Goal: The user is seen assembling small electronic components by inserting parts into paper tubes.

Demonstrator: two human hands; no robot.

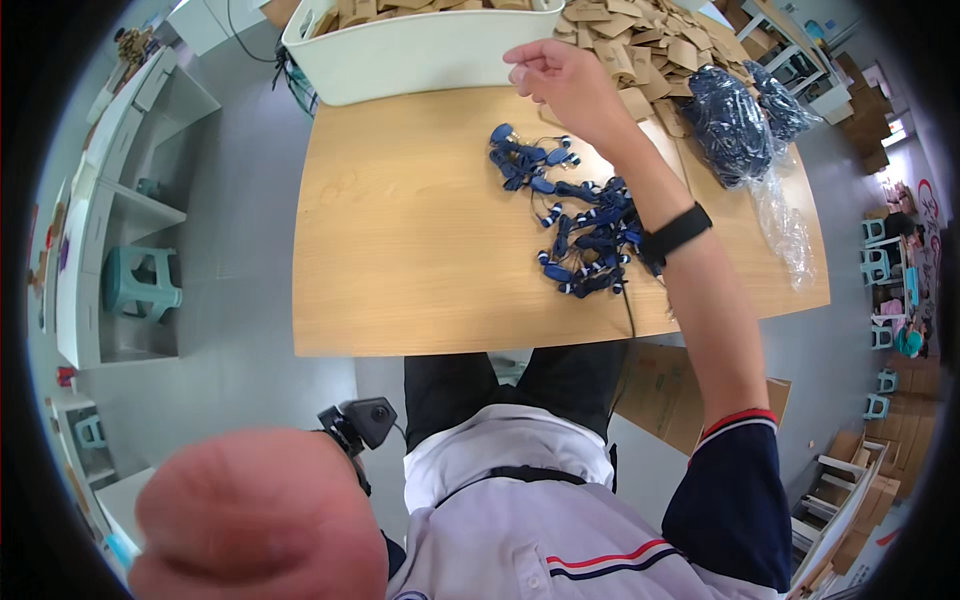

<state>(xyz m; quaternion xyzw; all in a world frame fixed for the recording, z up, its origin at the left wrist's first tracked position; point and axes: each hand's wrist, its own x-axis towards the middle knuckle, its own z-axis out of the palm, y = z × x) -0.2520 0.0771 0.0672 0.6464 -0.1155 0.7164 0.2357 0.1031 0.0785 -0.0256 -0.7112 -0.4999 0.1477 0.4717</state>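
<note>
Fingers [532, 52] on my right side are loosely curled and slightly apart, index reaching leftward, and I see nothing pinched between them. That right hand [572, 82] is up at the top centre of the frame, over the near right corner of the white bin [425, 65]; whether it touches the rim I can't tell from my feed. Now the relation that counts: the navy corded bundles [590, 245], earphones by their look, lie below those fingers in the frame, just right of centre. They form a loose heap whose long axis runs from upper left to lower right, and the forearm crosses its right side. Right hand is clearly the nearer one. My left hand [260, 510] looms at lower left, big and blurred close to the lens; its fingers I can't read at all.

Edges next: kraft packets [640, 60] are piled just right of the right hand, more of them filling the bin. Clear plastic bags [732, 125] of dark-blue goods bound the upper right. On the worktop [390, 230], the widest room runs left from the heap to the left edge, with wood also showing down to the near edge. On the right, the forearm and black wristband [676, 234] narrow the approach.
</note>
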